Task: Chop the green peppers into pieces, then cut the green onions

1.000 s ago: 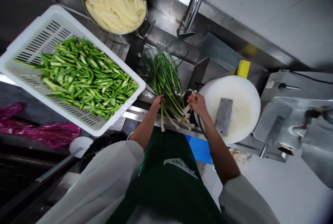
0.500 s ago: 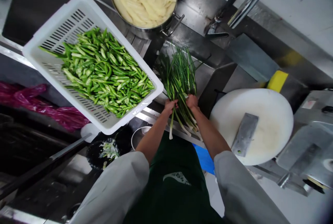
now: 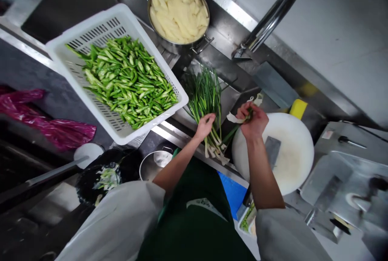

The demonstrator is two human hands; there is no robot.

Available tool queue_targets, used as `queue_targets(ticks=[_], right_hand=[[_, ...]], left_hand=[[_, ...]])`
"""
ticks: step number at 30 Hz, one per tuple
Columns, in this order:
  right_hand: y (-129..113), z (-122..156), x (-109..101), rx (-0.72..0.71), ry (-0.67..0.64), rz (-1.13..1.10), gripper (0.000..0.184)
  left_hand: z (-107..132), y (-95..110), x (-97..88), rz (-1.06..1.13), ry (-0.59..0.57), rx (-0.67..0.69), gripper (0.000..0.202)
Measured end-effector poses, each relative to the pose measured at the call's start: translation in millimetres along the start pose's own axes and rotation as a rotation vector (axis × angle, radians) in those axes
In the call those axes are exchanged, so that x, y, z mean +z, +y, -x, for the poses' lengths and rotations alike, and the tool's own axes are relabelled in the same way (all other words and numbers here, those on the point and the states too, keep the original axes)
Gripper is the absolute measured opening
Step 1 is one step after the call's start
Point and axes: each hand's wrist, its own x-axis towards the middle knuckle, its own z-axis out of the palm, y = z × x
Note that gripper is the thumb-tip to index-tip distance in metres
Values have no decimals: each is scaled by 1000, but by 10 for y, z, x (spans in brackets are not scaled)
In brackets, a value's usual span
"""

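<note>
A bunch of scallions (image 3: 209, 95) lies in the sink, green tops away from me and white root ends over the near edge. My left hand (image 3: 206, 126) is over its stalks with curled fingers; whether a stalk is in them is hidden. To the right, raised near the round white cutting board (image 3: 297, 151), my right hand (image 3: 254, 120) is closed on a pale, limp strip (image 3: 235, 118) whose ends stick out on both sides. Something dark green shows between those fingers. A cleaver (image 3: 273, 150) rests on the board, partly behind my right forearm.
A white slotted basket (image 3: 154, 117) of cut green chillies (image 3: 130, 83) stands left of the sink. Behind it is a pot (image 3: 172, 44) of pale cut pieces (image 3: 178, 14). A faucet (image 3: 273, 16) arches over the back. A metal bowl (image 3: 151, 168) and a black-lined bin (image 3: 85, 182) are lower left.
My right hand has left the scallions and moved right and up with the pale strip. My left hand has stayed over the stalks. The view has shifted.
</note>
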Motion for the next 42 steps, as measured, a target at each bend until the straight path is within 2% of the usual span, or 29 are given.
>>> queue_targets(ticks=[3, 4, 5, 6, 8, 10, 12, 18, 21, 23, 25, 28, 32, 35, 38, 40, 42], right_hand=[[-256, 249, 280, -65, -126, -41, 26], [-306, 327, 353, -80, -156, -42, 28], [-343, 405, 416, -92, -189, -50, 29], [-371, 484, 470, -98, -229, -70, 30], [-405, 654, 568, -92, -329, -127, 30], [-409, 843, 673, -71, -428, -172, 28], [-377, 1044, 800, -53, -491, -180, 26], [-143, 1584, 1249, -103, -498, -158, 29], [-16, 1807, 1496, -83, -538, -135, 29], [88, 1936, 1688, -78, -573, -119, 26], [235, 2029, 1894, -119, -597, -91, 25], [557, 2082, 2184, -212, -595, -25, 26], [1119, 2134, 2481, -194, -537, 67, 31], [1509, 2389, 2699, -80, -571, 116, 31], [1798, 2944, 3035, -40, -790, 226, 31], [1946, 3439, 3359, -130, -1061, 368, 35], [2063, 3947, 3728, -236, -1295, 517, 41]], left_hand=[[510, 394, 56, 211, -470, 29, 52], [682, 496, 51, 257, -552, 39, 56], [849, 576, 30, 288, -566, 61, 58], [1010, 634, -6, 301, -514, 98, 57], [1321, 694, -122, 275, -304, 176, 55], [1632, 704, -281, 219, -108, 227, 52], [1958, 692, -458, 132, 35, 291, 45], [2932, 571, -958, -352, 584, 665, 17], [3331, 436, -1201, -499, 790, 802, 18], [3553, 319, -1376, -552, 893, 837, 21], [3739, 169, -1561, -555, 984, 811, 22], [3981, -167, -1848, -471, 1085, 689, 21], [4386, -849, -2187, -306, 1166, 471, 19], [4757, -1370, -2371, -130, 1302, 265, 12], [5029, -1681, -2679, 34, 1499, 79, 8], [5154, -1725, -3068, 80, 1594, 0, 6], [5292, -1667, -3571, 55, 1638, -47, 5]])
